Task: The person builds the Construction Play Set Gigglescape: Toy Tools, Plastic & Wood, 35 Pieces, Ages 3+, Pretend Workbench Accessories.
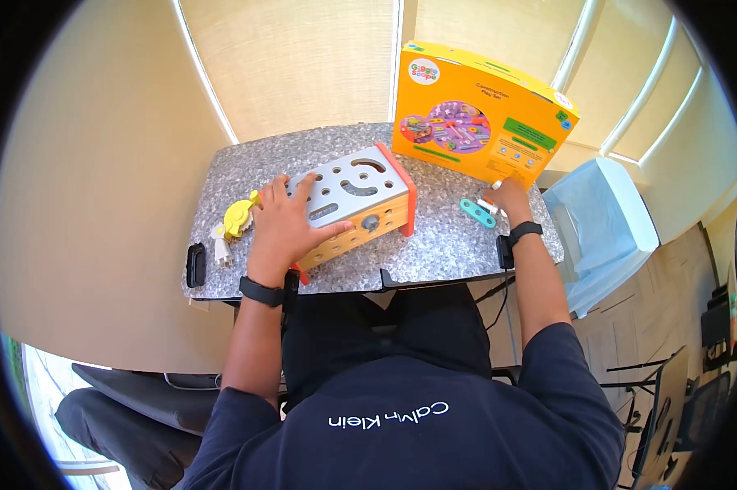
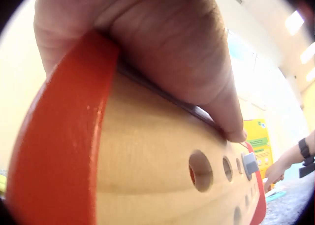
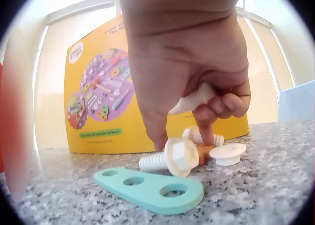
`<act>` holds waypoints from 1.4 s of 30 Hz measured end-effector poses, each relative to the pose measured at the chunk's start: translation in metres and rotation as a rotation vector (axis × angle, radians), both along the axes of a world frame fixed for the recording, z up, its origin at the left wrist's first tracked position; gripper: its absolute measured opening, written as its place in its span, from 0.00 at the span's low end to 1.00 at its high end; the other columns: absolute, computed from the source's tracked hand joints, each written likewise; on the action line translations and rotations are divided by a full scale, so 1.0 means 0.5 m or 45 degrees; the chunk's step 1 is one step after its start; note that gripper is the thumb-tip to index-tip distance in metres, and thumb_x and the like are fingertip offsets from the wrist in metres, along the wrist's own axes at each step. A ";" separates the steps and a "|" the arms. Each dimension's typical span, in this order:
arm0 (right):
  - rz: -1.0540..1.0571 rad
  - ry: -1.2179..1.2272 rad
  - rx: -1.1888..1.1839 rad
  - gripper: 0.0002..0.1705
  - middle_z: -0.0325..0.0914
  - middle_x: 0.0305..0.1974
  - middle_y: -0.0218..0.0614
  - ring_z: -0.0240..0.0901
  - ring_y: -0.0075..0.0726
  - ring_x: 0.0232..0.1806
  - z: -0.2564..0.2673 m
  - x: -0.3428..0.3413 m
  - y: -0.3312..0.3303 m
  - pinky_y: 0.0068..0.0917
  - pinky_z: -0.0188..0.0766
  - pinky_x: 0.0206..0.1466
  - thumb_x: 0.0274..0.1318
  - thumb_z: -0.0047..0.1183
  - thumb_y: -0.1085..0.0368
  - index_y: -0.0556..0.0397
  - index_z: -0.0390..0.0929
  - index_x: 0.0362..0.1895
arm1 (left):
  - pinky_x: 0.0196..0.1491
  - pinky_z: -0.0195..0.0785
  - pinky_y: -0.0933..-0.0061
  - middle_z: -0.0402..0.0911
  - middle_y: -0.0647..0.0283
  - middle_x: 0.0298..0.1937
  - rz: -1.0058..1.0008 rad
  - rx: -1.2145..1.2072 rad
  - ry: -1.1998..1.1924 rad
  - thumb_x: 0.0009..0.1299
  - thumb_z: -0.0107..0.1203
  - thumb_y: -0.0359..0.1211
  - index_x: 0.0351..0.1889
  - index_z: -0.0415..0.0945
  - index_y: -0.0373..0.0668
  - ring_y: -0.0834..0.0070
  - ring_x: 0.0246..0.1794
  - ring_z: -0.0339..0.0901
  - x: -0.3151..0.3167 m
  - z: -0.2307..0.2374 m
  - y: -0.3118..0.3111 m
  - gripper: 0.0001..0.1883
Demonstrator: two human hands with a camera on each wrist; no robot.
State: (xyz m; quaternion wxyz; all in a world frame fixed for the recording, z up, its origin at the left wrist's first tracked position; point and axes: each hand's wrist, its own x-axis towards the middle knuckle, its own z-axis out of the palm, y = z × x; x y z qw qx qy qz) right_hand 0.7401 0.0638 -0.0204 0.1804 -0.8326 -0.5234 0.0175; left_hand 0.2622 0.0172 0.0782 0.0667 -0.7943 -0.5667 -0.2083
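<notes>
My left hand [image 1: 287, 220] rests spread over the left end of a wooden toy workbench [image 1: 360, 237] with a grey holed top and red-orange ends. Its thumb lies straight along the near top edge. A grey bolt head [image 2: 250, 163] sticks out of the bench's side. Over at the right, my right hand [image 3: 192, 72] holds a white plastic piece [image 3: 194, 99] in its curled fingers, partly hidden by them. Its thumb and a finger point down to a white toy bolt [image 3: 182, 157] on the table. Beside that lie an orange piece [image 3: 203, 154] and a white flat-headed piece [image 3: 228, 153].
A teal strip with three holes [image 1: 477, 213] lies near the right hand. Behind stands a yellow play-set box [image 1: 466, 90]. Yellow [image 1: 238, 219] and white toy pieces [image 1: 222, 245] and a black object [image 1: 195, 265] are on the left. A blue-covered chair [image 1: 601, 220] stands beside the table.
</notes>
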 end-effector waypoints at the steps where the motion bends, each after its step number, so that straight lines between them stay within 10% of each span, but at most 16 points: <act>1: -0.016 -0.011 -0.005 0.31 0.86 0.45 0.57 0.84 0.59 0.49 -0.003 -0.007 0.005 0.47 0.79 0.53 0.45 0.70 0.46 0.60 0.87 0.44 | 0.60 0.68 0.41 0.68 0.44 0.66 0.009 0.030 -0.006 0.52 0.67 0.71 0.70 0.73 0.54 0.46 0.68 0.67 0.000 -0.003 0.003 0.51; 20: 0.116 -0.050 0.196 0.26 0.87 0.36 0.53 0.85 0.56 0.39 0.174 -0.185 -0.026 0.46 0.79 0.44 0.47 0.72 0.49 0.59 0.85 0.41 | 0.63 0.61 0.42 0.71 0.47 0.67 0.000 0.064 -0.161 0.74 0.51 0.63 0.68 0.76 0.54 0.51 0.69 0.66 -0.014 -0.025 0.013 0.33; 27: 0.857 0.299 0.798 0.19 0.84 0.30 0.39 0.82 0.42 0.31 0.260 -0.422 -0.147 0.36 0.78 0.37 0.49 0.73 0.53 0.50 0.85 0.40 | 0.66 0.52 0.42 0.77 0.60 0.62 -0.225 0.319 -0.372 0.75 0.55 0.57 0.54 0.85 0.53 0.57 0.63 0.71 -0.027 -0.010 0.003 0.24; 33: 1.271 -0.092 1.014 0.23 0.83 0.32 0.29 0.77 0.36 0.33 0.218 -0.517 -0.166 0.34 0.77 0.35 0.42 0.72 0.58 0.50 0.83 0.44 | 0.52 0.68 0.63 0.87 0.62 0.39 -0.615 0.115 -0.583 0.67 0.68 0.45 0.39 0.88 0.44 0.64 0.45 0.83 -0.005 0.030 -0.037 0.15; 42: 1.231 -0.210 0.916 0.26 0.82 0.28 0.32 0.79 0.36 0.34 0.221 -0.536 -0.171 0.34 0.77 0.34 0.45 0.70 0.56 0.51 0.78 0.49 | 0.33 0.72 0.73 0.86 0.61 0.30 -0.455 -0.680 -0.975 0.71 0.65 0.42 0.46 0.85 0.36 0.77 0.31 0.82 0.010 0.061 -0.070 0.17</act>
